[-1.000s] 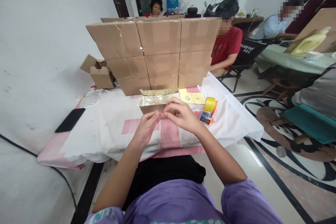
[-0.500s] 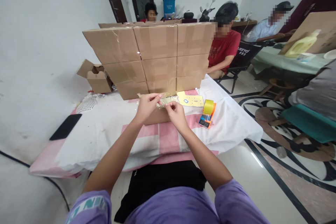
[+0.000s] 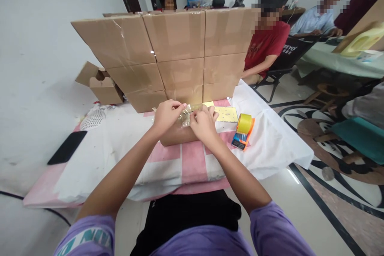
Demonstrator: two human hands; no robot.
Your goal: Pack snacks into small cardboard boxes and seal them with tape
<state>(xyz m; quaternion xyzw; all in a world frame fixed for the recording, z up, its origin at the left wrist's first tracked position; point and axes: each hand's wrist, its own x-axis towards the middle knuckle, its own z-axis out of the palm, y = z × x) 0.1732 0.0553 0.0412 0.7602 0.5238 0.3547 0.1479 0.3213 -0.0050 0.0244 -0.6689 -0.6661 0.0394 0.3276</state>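
Observation:
A small brown cardboard box (image 3: 177, 135) stands on the white and pink table cover (image 3: 120, 148) in front of me, its top covered with shiny clear tape (image 3: 185, 117). My left hand (image 3: 166, 115) pinches the tape at the box's top left. My right hand (image 3: 204, 123) is closed on the tape beside it, knuckles up. Both hands rest on the box's top. A yellow tape roll in an orange dispenser (image 3: 243, 131) lies just right of my right hand.
A wall of stacked sealed cartons (image 3: 177, 54) stands behind the box. An open small carton (image 3: 100, 86) sits at the left, a black phone (image 3: 67, 152) near the table's left edge, a yellow sheet (image 3: 226, 114) by the cartons. Three people sit beyond, one in a red shirt (image 3: 264, 48).
My hands rose from the box's near edge to its top and now pinch the tape there. The view came closer to the box.

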